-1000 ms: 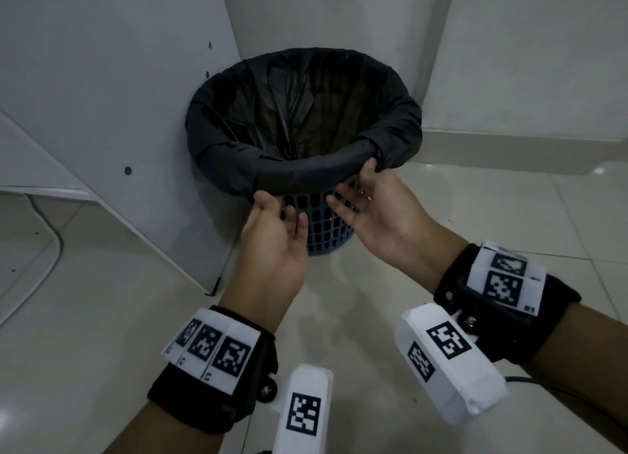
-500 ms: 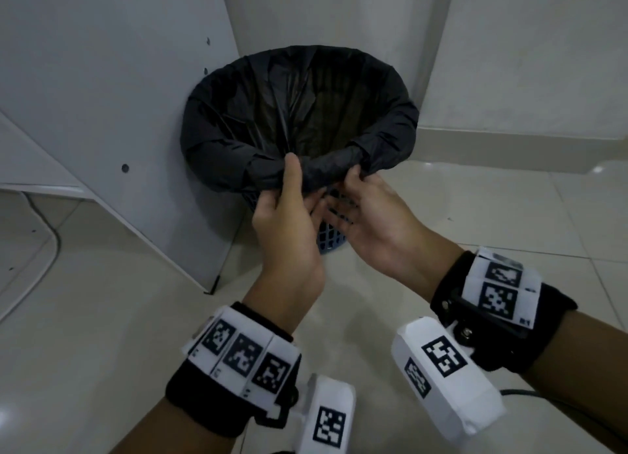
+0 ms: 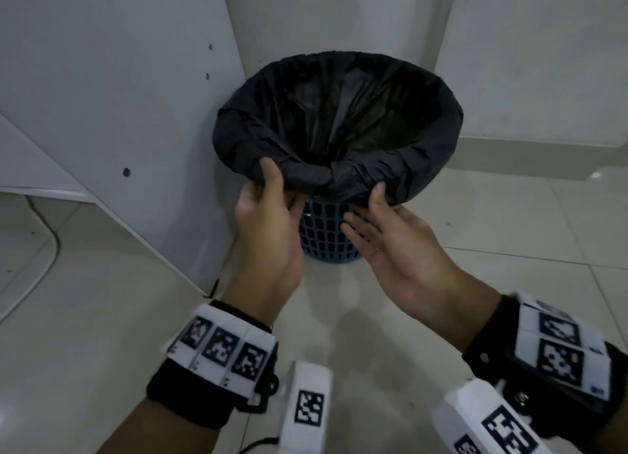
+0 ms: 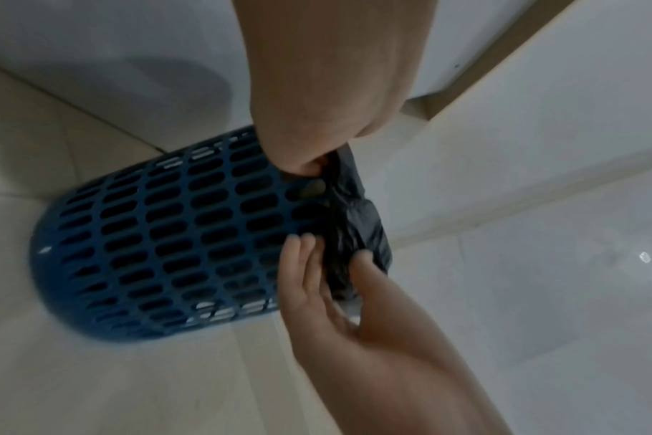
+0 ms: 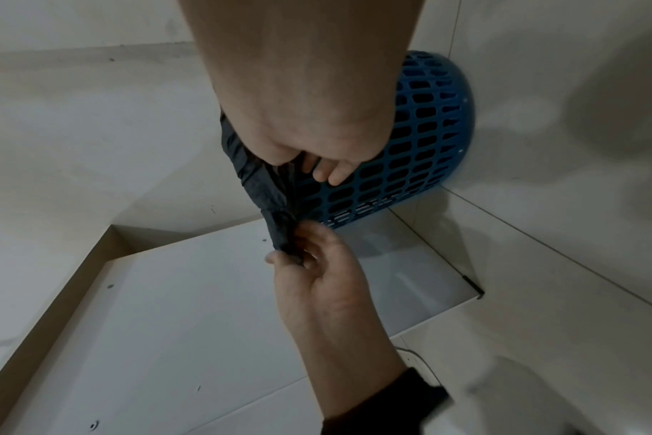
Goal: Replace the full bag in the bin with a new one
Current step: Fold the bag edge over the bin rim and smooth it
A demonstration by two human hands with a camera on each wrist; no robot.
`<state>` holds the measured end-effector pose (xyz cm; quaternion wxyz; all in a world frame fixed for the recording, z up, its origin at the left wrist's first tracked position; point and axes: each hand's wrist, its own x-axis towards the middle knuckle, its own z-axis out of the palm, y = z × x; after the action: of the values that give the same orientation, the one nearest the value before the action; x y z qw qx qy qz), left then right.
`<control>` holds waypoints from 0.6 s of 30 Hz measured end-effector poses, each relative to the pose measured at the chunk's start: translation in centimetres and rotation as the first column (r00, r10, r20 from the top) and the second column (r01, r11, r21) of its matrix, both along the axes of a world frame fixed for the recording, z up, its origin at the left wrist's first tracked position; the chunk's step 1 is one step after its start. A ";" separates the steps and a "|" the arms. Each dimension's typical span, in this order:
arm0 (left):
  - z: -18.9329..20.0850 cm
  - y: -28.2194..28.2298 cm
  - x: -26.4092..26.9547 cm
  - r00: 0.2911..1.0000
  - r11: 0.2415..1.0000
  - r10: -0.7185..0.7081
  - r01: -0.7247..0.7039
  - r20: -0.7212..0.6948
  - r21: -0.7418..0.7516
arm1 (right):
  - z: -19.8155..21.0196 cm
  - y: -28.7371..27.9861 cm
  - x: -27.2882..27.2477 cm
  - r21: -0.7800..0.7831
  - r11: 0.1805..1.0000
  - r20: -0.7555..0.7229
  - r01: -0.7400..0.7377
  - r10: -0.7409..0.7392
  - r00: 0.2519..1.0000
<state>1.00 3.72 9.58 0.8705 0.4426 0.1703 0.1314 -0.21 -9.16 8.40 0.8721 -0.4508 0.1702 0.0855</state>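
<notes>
The tiled floor [image 3: 102, 317] is being seen under everything, and a white cabinet panel [image 3: 119, 96] is standing on the left, with the wall [image 3: 526, 45] behind. In the corner between them the blue lattice bin [image 3: 326, 232] is being kept upright on the floor, just beside the panel. The bin is being lined by the black bag [image 3: 339, 113], whose edge is being folded outward over the rim and is hanging down on the near side, where it is bunched. The bag's inside is too dark for its contents to be told. The bunched near edge is being pinched by the left hand [image 3: 268, 222], the thumb lying on top of the plastic and the fingers curled under it; so this grip is closed on the bag. The same edge is being touched by the right hand [image 3: 390, 239], with its thumb on the plastic and its fingers straight below against the lattice, so this grip is being kept open.
</notes>
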 end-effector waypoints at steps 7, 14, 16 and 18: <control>-2.0 -4.3 -3.5 0.959 0.950 -0.246 0.268 -0.144 0.163 | -0.5 -0.9 -0.5 0.031 0.992 0.003 0.124 -0.124 0.992; -1.4 -5.8 -2.6 0.961 0.951 -0.234 0.257 -0.147 0.169 | -0.4 -1.7 0.5 0.012 0.997 0.051 0.072 -0.073 0.996; -1.5 -6.0 -2.5 0.961 0.953 -0.234 0.257 -0.146 0.162 | -0.6 -1.7 0.6 -0.003 1.000 0.046 0.014 -0.014 0.999; -1.6 -5.9 -2.4 0.959 0.951 -0.233 0.259 -0.164 0.167 | -0.5 -1.8 0.8 -0.011 0.999 0.035 -0.040 0.040 0.999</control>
<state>-1.36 -2.22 7.94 0.8206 0.5480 0.1622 0.0053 0.56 -10.91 7.86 0.8707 -0.4601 0.1463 0.0941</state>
